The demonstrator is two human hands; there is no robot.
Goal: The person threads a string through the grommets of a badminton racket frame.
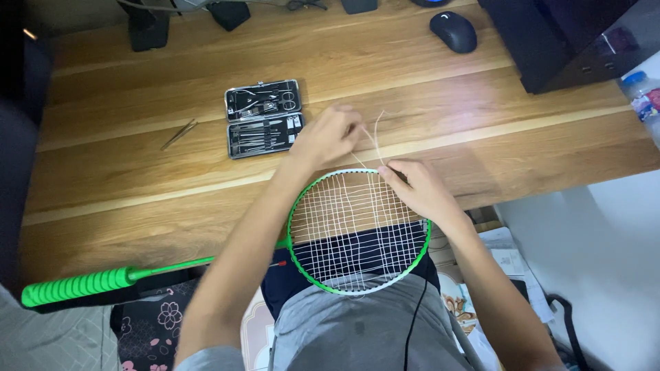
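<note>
A green badminton racket (pixel 302 264) lies across my lap and the desk's front edge, head to the right, with its green grip (pixel 75 286) at the lower left. Its white strings (pixel 350 220) are partly loose and uneven. My left hand (pixel 328 136) is above the top of the frame, fingers pinched on a loose white string end (pixel 377 134). My right hand (pixel 416 189) rests on the upper right rim, fingers pinching the string near the frame.
An open manicure tool case (pixel 265 117) lies on the wooden desk (pixel 137 172), with tweezers (pixel 179 134) to its left. A black mouse (pixel 454 31) and a dark box (pixel 564 41) sit at the back right. A plastic bottle (pixel 643 96) stands at the right edge.
</note>
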